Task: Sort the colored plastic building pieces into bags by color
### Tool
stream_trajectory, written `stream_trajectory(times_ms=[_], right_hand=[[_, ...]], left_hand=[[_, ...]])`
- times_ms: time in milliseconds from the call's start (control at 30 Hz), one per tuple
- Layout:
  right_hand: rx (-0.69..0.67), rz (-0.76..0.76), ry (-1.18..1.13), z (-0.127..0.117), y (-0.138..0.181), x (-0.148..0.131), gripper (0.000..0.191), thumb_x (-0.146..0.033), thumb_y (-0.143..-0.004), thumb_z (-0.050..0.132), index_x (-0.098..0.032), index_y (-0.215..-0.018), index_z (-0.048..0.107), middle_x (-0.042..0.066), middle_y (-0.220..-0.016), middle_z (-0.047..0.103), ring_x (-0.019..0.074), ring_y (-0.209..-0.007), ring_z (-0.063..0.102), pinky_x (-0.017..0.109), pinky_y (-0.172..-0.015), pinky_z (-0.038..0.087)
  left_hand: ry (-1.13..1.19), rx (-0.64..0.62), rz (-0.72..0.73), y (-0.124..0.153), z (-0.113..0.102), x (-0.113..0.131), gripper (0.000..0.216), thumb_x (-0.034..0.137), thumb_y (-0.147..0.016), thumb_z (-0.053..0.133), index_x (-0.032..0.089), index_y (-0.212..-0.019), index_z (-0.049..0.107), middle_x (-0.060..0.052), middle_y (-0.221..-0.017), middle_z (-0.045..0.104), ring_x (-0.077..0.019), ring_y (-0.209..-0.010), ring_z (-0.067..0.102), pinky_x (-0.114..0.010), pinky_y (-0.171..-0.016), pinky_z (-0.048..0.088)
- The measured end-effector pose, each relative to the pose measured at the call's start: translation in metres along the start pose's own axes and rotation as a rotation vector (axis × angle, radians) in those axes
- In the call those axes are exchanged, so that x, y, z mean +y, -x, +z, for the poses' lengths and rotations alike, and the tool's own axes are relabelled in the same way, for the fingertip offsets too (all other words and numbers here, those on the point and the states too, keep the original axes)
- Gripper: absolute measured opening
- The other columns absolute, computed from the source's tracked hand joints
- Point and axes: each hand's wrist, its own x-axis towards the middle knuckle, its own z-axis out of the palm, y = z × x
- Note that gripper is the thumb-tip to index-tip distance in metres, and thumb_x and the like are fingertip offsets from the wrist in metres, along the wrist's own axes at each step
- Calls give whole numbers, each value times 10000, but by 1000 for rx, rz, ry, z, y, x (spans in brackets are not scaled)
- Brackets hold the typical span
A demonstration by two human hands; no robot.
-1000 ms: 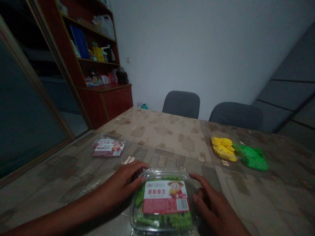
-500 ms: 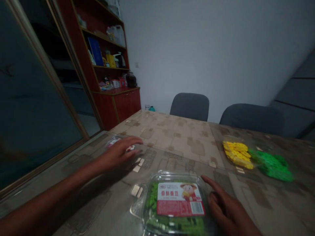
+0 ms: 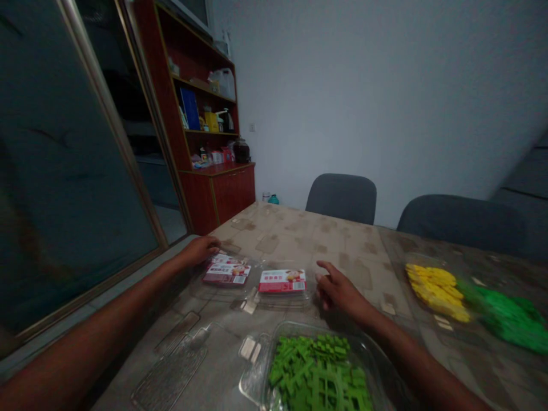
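Observation:
A clear plastic tub point(image 3: 278, 330) of green interlocking plastic pieces point(image 3: 319, 374) stands uncovered in front of me. Beyond it lies a clear lid with a red and white label point(image 3: 282, 282). My right hand point(image 3: 336, 287) is just right of that lid, holding nothing, with the index finger stretched forward and the other fingers bent. Farther left are more clear lids with labels point(image 3: 226, 273), seemingly overlapping. My left hand point(image 3: 205, 250) is at their far left edge, fingers curled down over it. Its fingertips are partly hidden.
Clear containers of yellow pieces point(image 3: 436, 290) and bright green pieces point(image 3: 511, 317) sit on the right of the patterned table point(image 3: 274, 240). Two grey chairs point(image 3: 342, 197) stand behind it. A red shelf cabinet point(image 3: 231, 191) and a glass sliding door point(image 3: 77, 188) are on the left.
The labelled lid has come off the green tub and now lies beyond it. My right hand has moved forward from the tub's side. My left hand has gone to the left lids' far edge.

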Motion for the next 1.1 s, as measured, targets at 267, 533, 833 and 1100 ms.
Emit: stream_trajectory(times_ms=[267,533,833,1100], right_hand=[[-130,-70,54,5,5,6,309,-382,-831,549,-155,-983,694,-2,-660,634,174,-613,594,294,-606,456],[-103,-36,1,-19,45,15,405,-489,-822,604,-143,-1000,719,19,-709,651,168,-614,561,290,-581,419],[65,-99,128,-23,72,10,422,-482,-913,515,-182,-1110,737,84,-923,760,265,-843,681,389,-759,518],[221,-71,200,-34,112,-9,507,-584,-947,442,-269,-1266,678,98,-1156,727,307,-1117,644,459,-979,484]], left_hand=[[88,-79,-97,-21,-7,-16,317,332,-985,632,158,-1249,605,-91,-1245,621,-264,-1041,648,-450,-866,569],[214,160,-56,-8,-60,0,189,319,-872,702,138,-856,652,8,-733,656,-174,-672,638,-272,-610,514],[337,712,150,41,-73,93,289,341,-868,507,174,-1079,614,-7,-934,626,-165,-778,569,-228,-654,447],[881,153,230,140,28,189,249,439,-876,598,213,-975,629,8,-775,593,-139,-597,540,-211,-488,409]])
